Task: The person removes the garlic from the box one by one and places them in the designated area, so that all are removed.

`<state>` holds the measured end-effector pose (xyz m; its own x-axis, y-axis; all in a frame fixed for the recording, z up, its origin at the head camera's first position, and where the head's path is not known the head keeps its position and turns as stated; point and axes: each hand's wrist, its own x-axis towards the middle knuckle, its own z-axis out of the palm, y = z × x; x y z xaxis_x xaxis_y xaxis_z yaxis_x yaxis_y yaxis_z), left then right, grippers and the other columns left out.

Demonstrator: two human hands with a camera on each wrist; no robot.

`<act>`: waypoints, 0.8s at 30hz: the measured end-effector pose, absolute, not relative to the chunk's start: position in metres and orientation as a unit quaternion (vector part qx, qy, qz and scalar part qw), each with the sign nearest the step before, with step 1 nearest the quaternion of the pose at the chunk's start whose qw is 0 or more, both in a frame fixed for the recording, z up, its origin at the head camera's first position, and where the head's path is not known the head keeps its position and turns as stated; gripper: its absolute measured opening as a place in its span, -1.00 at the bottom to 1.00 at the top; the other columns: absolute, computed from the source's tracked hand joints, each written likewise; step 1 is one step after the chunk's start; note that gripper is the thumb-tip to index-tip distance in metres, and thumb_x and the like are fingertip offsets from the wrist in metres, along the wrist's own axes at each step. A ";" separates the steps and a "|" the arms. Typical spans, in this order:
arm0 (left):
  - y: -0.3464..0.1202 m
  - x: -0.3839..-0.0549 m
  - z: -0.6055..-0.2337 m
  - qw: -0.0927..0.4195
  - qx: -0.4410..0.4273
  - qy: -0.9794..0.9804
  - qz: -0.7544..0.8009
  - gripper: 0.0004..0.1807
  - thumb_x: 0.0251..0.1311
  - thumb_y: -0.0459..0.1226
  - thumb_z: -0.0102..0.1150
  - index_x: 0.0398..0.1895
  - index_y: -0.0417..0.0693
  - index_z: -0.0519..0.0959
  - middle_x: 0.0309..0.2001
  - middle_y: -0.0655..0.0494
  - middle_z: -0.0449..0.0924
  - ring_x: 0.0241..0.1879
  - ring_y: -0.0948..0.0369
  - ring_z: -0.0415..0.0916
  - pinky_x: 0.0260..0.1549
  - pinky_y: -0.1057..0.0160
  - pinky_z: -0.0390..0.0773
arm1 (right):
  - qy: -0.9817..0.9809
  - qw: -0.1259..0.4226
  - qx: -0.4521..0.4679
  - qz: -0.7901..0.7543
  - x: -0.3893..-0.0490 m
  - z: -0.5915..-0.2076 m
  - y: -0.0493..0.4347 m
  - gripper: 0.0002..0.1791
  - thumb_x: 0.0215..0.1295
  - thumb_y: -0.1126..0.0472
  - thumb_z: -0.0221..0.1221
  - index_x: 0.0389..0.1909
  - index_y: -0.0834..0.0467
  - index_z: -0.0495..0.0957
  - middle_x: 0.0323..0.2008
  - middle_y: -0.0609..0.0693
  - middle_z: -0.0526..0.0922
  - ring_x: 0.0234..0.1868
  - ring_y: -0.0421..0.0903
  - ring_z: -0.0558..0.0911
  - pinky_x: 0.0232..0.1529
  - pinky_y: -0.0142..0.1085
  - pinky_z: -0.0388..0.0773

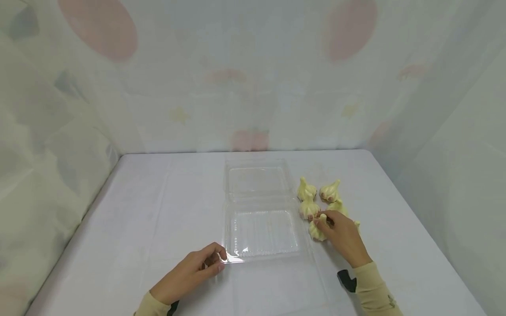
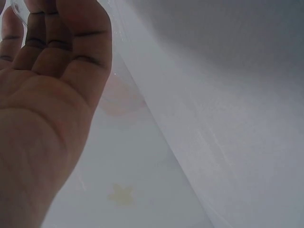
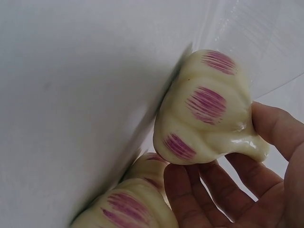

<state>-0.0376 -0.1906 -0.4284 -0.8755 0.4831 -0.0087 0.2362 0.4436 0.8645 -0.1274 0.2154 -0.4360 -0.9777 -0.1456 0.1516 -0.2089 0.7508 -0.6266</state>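
Observation:
A garlic bulb (image 1: 317, 229), glossy cream with purple streaks, is between the thumb and fingers of my right hand (image 1: 343, 236). The right wrist view shows the same garlic bulb (image 3: 204, 111) held near its stem; whether it touches the table I cannot tell. Left of it lies a clear plastic box (image 1: 265, 232), its hinged lid (image 1: 258, 182) folded open toward the back. My left hand (image 1: 197, 266) holds the box's near left corner with bent fingers. In the left wrist view, the fingertips of that hand (image 2: 52, 95) are partly cut off at the top.
Several more garlic bulbs (image 1: 306, 189) sit close together right of the box, some partly hidden behind my right hand. A white cloth covers the table (image 1: 178, 197). Pale patterned sheets (image 1: 221, 114) hang behind and on both sides.

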 end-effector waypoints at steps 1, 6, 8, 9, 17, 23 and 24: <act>-0.190 -0.038 -0.428 0.129 0.213 0.841 0.481 -0.90 0.50 -0.16 0.11 -0.03 0.09 0.48 -0.38 0.22 0.55 -0.41 0.35 0.46 -0.39 0.31 0.49 | -0.934 0.048 0.096 0.340 -0.128 -0.436 0.215 -0.58 0.46 0.01 0.23 0.10 0.26 0.62 -0.04 0.11 0.68 -0.10 0.02 0.63 -0.10 0.00 0.56; -0.189 -0.038 -0.428 0.131 0.213 0.839 0.484 -0.90 0.50 -0.17 0.11 -0.03 0.08 0.48 -0.39 0.21 0.55 -0.42 0.35 0.46 -0.40 0.31 0.50 | -0.933 0.049 0.098 0.342 -0.128 -0.436 0.214 -0.63 0.45 0.02 0.24 0.07 0.21 0.65 -0.05 0.07 0.68 -0.21 -0.04 0.58 -0.17 -0.06 0.54; -0.189 -0.038 -0.429 0.130 0.214 0.837 0.487 -0.90 0.49 -0.19 0.12 -0.04 0.08 0.48 -0.39 0.19 0.56 -0.42 0.35 0.47 -0.40 0.31 0.50 | -0.934 0.049 0.100 0.341 -0.128 -0.436 0.213 -0.65 0.44 0.04 0.25 0.06 0.20 0.66 -0.03 0.07 0.68 -0.25 -0.07 0.56 -0.19 -0.07 0.53; -0.189 -0.038 -0.429 0.129 0.214 0.836 0.489 -0.90 0.49 -0.19 0.13 -0.04 0.07 0.48 -0.39 0.19 0.56 -0.43 0.35 0.47 -0.40 0.31 0.50 | -0.934 0.048 0.100 0.341 -0.128 -0.436 0.212 -0.66 0.44 0.05 0.26 0.06 0.19 0.66 -0.03 0.07 0.68 -0.27 -0.07 0.55 -0.20 -0.08 0.52; -0.189 -0.037 -0.431 0.134 0.209 0.834 0.492 -0.89 0.48 -0.17 0.14 -0.04 0.09 0.48 -0.39 0.21 0.56 -0.43 0.34 0.48 -0.40 0.31 0.50 | -0.933 0.049 0.101 0.342 -0.129 -0.438 0.211 -0.66 0.44 0.04 0.25 0.05 0.19 0.66 -0.06 0.03 0.68 -0.32 -0.09 0.50 -0.25 -0.12 0.49; -0.190 -0.040 -0.431 0.137 0.216 0.839 0.480 -0.89 0.48 -0.17 0.13 -0.03 0.10 0.48 -0.39 0.25 0.55 -0.42 0.35 0.47 -0.40 0.31 0.50 | -0.932 0.056 0.104 0.341 -0.128 -0.437 0.212 -0.66 0.44 0.05 0.25 0.04 0.20 0.66 -0.07 0.04 0.69 -0.31 -0.11 0.51 -0.23 -0.11 0.51; -0.190 -0.041 -0.430 0.136 0.218 0.840 0.478 -0.89 0.48 -0.17 0.13 -0.02 0.10 0.49 -0.39 0.24 0.55 -0.42 0.35 0.47 -0.39 0.31 0.50 | -0.933 0.058 0.105 0.341 -0.128 -0.435 0.212 -0.66 0.44 0.05 0.25 0.04 0.21 0.66 -0.09 0.05 0.68 -0.32 -0.11 0.51 -0.24 -0.11 0.51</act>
